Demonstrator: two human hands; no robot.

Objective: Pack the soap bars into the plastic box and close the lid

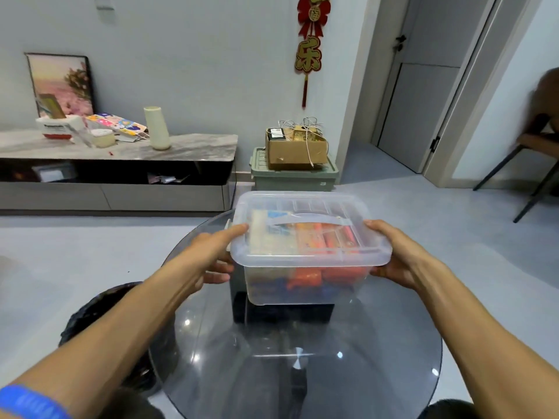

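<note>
A clear plastic box (305,285) stands on the round glass table (302,364), with its translucent lid (308,258) lying on top. Through the lid and walls I see several soap bars (305,278) in orange, blue and pale wrappers. My left hand (213,255) clasps the box's left end, thumb on the lid's edge and fingers beneath the rim. At the right end my right hand (393,257) grips the same way, thumb on the lid corner. The side latches are hidden by my hands.
A dark bin with a black bag (99,322) stands left of the table. Behind it are a low TV cabinet (121,164) and a green crate (295,173) carrying a cardboard box. A chair (532,164) stands at the right.
</note>
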